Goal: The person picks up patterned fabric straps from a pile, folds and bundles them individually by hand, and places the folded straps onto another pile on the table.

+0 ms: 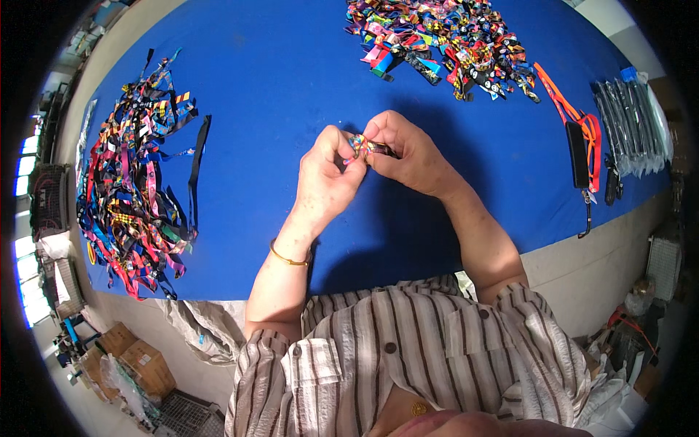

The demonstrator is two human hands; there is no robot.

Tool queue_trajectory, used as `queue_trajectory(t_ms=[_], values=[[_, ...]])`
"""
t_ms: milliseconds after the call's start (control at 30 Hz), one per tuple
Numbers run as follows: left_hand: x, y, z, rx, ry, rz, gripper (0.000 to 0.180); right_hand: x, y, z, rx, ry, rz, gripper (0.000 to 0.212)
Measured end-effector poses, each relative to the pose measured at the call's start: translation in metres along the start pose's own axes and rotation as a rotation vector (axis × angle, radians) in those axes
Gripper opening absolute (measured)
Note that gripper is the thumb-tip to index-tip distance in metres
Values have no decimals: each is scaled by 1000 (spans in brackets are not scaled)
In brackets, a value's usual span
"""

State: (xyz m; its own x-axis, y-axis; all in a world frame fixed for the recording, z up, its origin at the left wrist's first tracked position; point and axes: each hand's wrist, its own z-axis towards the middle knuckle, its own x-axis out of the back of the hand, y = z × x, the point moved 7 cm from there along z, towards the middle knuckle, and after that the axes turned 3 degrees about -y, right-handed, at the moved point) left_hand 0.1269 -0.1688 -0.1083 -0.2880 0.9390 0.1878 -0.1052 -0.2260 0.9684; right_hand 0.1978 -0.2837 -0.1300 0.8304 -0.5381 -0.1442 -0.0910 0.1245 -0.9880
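Note:
Both hands meet above the middle of the blue table. Between them is a small multicoloured patterned fabric strap point(359, 145), with a dark end showing by the right fingers. My left hand point(326, 171) pinches the strap's left side between thumb and bent fingers. On the other side, my right hand point(408, 155) is closed on it too, thumb and forefinger pressed together. The fingers cover much of the strap, so its full shape is hidden.
A blue cloth point(269, 95) covers the table. On the left lies a long heap of patterned straps point(135, 182); another pile of short straps point(451, 44) sits at the far side. At right are an orange lanyard point(595, 146) and plastic-wrapped dark straps point(632, 124). Cardboard boxes point(145, 368) stand on the floor.

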Motion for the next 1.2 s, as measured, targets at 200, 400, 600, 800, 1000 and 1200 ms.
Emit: queue_trajectory(t_ms=[200,400,600,800,1000,1200], values=[[2,12,-4,-114,41,328,22,0,-2,-1,-52,77,-7,18],[3,4,-1,-46,12,188,22,7,2,-3,-130,72,-104,15],[3,-24,4,104,-138,-173,24,11,0,-6,-212,82,-184,15],[7,-12,5,70,-132,-114,25,7,3,-4,-198,29,-135,18],[4,8,0,21,-2,170,24,7,10,-5,-209,-9,-139,18],[1,17,-2,-182,44,387,22,6,9,-4,-185,-21,-187,19]])
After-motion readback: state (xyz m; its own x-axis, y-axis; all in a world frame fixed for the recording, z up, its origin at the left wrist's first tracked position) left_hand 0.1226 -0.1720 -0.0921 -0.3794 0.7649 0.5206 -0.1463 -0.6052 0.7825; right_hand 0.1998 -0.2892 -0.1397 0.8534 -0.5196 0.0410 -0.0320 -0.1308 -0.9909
